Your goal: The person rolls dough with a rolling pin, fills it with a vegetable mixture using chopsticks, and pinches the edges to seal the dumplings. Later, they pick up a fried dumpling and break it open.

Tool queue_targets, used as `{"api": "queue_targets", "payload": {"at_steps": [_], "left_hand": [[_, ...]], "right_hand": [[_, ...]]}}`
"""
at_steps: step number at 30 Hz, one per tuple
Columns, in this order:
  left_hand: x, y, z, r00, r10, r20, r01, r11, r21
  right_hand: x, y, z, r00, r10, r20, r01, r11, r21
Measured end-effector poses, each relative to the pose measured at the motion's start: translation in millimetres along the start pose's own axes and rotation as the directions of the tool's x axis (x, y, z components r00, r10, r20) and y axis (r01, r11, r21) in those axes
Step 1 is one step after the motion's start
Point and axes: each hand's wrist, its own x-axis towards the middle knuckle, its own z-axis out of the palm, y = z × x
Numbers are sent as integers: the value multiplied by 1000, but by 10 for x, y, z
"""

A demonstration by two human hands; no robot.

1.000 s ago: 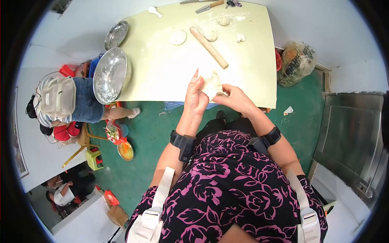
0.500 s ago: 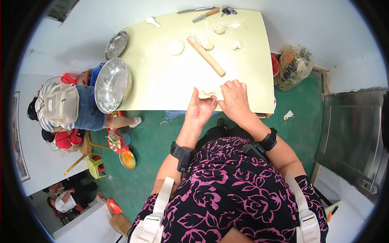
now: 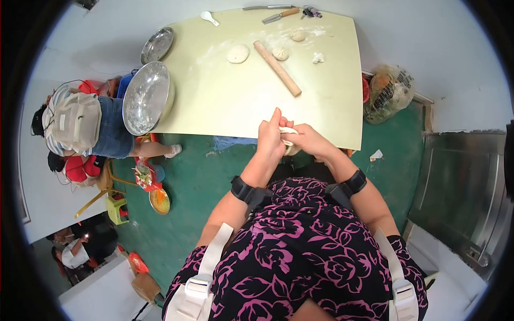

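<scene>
Both hands meet just over the near edge of the pale yellow-green worktop [image 3: 225, 101], clasped together on a piece of pale dough [image 3: 289, 130]. The left hand [image 3: 270, 138] stands with its fingers pointing up toward twelve o'clock and presses against the dough's left side. The right hand [image 3: 306, 141] curls its fingers around the dough from the three o'clock side. Only a small strip of dough shows between the fingers, with a bit more bulging below the palms, so its exact shape cannot be told. Each wrist wears a black band. At twelve o'clock from the hands, well apart from them, a long wooden rolling pin [image 3: 277, 68] lies slantwise on the worktop. A flat round dough disc [image 3: 237, 54] lies at its eleven o'clock side, and a small pleated dough ball [image 3: 280, 53] lies just beside its far end. A second dough ball [image 3: 298, 35] sits farther back, with a torn white dough scrap [image 3: 318, 57] at about one o'clock from the pin. At ten o'clock from the hands, a large shiny steel bowl [image 3: 145, 98] overhangs the worktop's left edge, and a shallow steel plate [image 3: 157, 45] lies beyond it. Along the far edge lie a white spoon [image 3: 209, 17] and a wooden-handled knife [image 3: 279, 15]. Off the worktop at nine o'clock sits another person in a striped top and denim shorts [image 3: 80, 125], and at two o'clock a crumpled clear plastic bag [image 3: 390, 92] rests on the green floor [image 3: 203, 182].
</scene>
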Motion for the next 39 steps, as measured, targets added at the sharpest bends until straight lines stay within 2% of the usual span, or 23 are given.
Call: {"api": "queue_targets", "payload": {"at_steps": [2,3,6,7,10,11,14,15,18,21,23,24,26,27,28,30,31,32,33,34,35,37,39], "left_hand": [[27,39,-40,994,-90,53,96,987,-126],[26,60,-59,987,-136,84,149,971,-187],[80,148,-159,929,-258,266,260,965,27],[-14,237,-62,936,-257,243,215,959,186],[-35,438,-87,864,-309,397,42,830,556],[-31,458,-86,875,-286,391,-6,800,600],[1,442,-22,949,66,309,-275,654,704],[43,425,-41,840,282,464,-543,401,738],[34,433,-80,858,260,444,-497,197,845],[28,496,-85,887,257,384,-429,152,890],[110,468,-195,865,330,378,-458,210,864],[184,443,-277,851,367,374,-475,239,847],[375,469,-606,870,448,205,-384,357,851],[431,540,-736,870,479,116,-342,419,841],[405,673,-779,926,374,-59,-209,634,745],[414,852,-985,994,75,76,-103,850,516],[396,836,-955,991,35,126,-88,895,438],[403,803,-878,983,4,185,-71,932,356],[413,772,-770,968,-20,249,-50,961,272],[404,743,-647,964,-32,264,-20,981,195],[374,706,-525,960,-44,275,12,993,117],[426,642,-496,919,-70,388,100,993,-58],[439,585,-442,928,-83,364,119,990,-78]], "right_hand": [[17,85,-78,977,126,170,-179,920,350],[14,96,-142,949,112,296,-234,878,417],[-23,144,-120,923,31,384,-241,825,511],[-43,166,-80,902,-9,432,-267,775,573],[-31,203,22,839,-122,530,-351,623,699],[-3,226,35,823,-142,550,-377,589,715],[119,239,56,830,-140,541,-374,579,725],[146,233,67,833,-143,535,-380,554,741],[170,212,35,855,-157,494,-355,517,779],[183,200,34,888,-191,419,-274,512,814],[212,182,36,903,-224,366,-223,481,848],[247,172,-14,924,-215,318,-240,324,915],[273,194,-196,958,-163,236,-243,-21,970],[232,116,-401,980,-146,136,-119,119,986],[207,40,-627,988,-150,28,12,255,967],[276,121,-883,984,75,-160,35,803,595],[330,168,-980,948,129,-292,-38,954,298],[435,225,-1073,941,94,-324,-119,991,-58],[566,297,-1164,938,46,-345,-193,894,-404],[679,336,-1204,938,-7,-348,-252,676,-692],[776,403,-1199,918,-93,-386,-294,494,-818],[910,484,-1267,940,-131,-314,-241,393,-887],[963,426,-1303,948,-79,-309,-266,342,-901]]}}
